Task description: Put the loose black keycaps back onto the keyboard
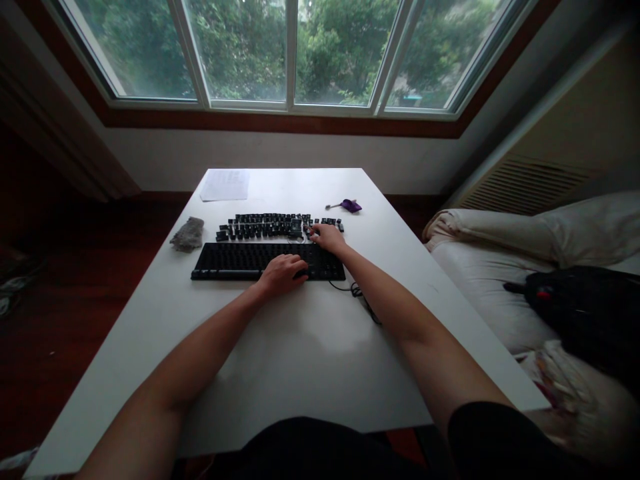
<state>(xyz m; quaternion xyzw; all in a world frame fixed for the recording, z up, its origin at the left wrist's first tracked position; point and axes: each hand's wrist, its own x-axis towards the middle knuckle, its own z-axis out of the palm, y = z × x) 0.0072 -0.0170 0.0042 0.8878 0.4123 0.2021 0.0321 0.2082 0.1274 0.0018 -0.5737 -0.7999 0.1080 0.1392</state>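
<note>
A black keyboard (240, 260) lies across the middle of a white table (300, 347). Behind it several loose black keycaps (265, 225) are laid out in rows. My left hand (283, 274) rests on the right part of the keyboard, fingers curled down onto it. My right hand (327, 237) reaches past the keyboard's right end to the keycap rows, fingertips down among the caps; whether it grips one is hidden. The keyboard's black cable (363, 299) trails off to the right.
A grey cloth (189, 234) lies left of the keycaps. A sheet of paper (226, 185) sits at the far left corner. A purple tool with a metal handle (347, 205) lies at the back right. A bed with pillows and a black bag (585, 313) stands right of the table.
</note>
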